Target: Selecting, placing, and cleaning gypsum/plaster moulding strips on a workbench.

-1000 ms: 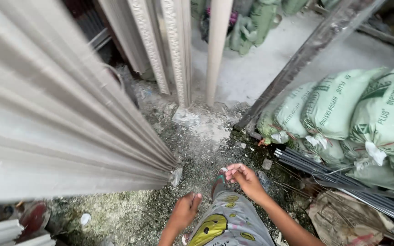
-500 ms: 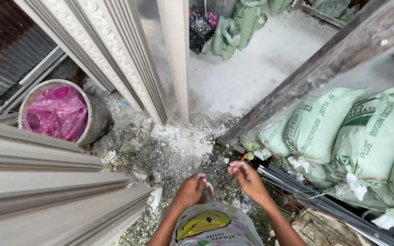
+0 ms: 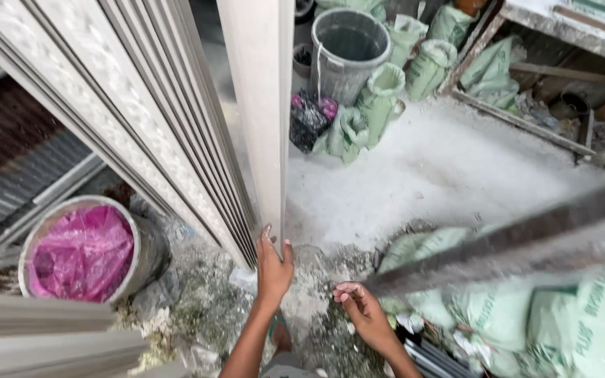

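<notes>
Pale plaster strip point(image 3: 264, 105) stands upright among leaning mouldings point(image 3: 141, 119), its lower end gripped by the left hand point(image 3: 273, 266), fingers wrapped around it. Just to the right, the right hand point(image 3: 358, 308) hovers apart, fingers curled loosely, beside green sacks point(image 3: 526, 308).

Open floor point(image 3: 442, 175) beyond leaning panels point(image 3: 176, 133)
</notes>
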